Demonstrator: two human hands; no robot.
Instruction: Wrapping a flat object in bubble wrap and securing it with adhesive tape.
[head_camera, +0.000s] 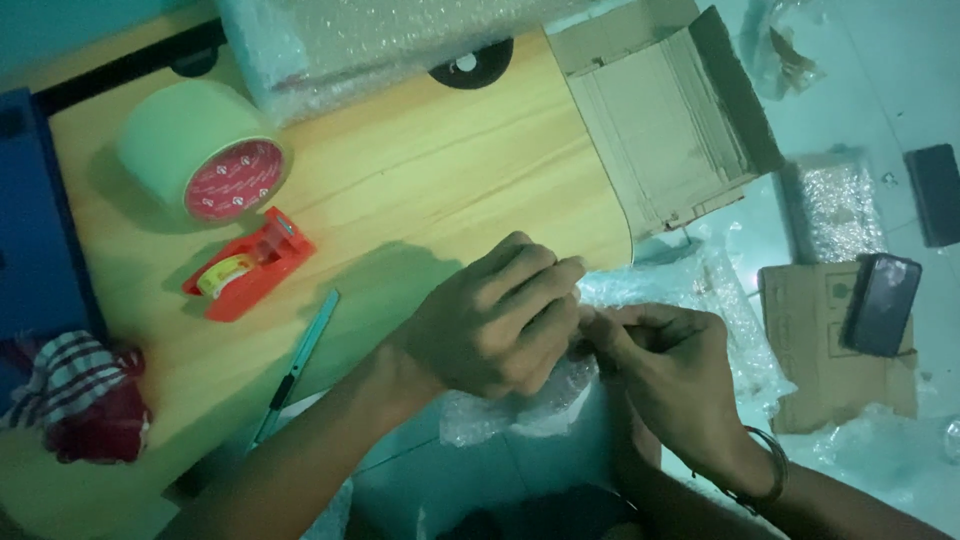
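left hand (495, 320) and right hand (665, 375) meeting at the bench (440, 170) edge, both grips pinching bubble wrap (520, 405) held between them, tape roll (205, 150), red dispenser (248, 265) and cutter (298, 365) on the bench, open carton (665, 120) nearby

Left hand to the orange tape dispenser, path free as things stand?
Probably yes. The left hand is busy gripping bubble wrap with the right hand, but only bare table lies between it and the orange tape dispenser.

A light wooden table (430, 170) stands over a pale floor (850, 110), all under dim bluish-green light.
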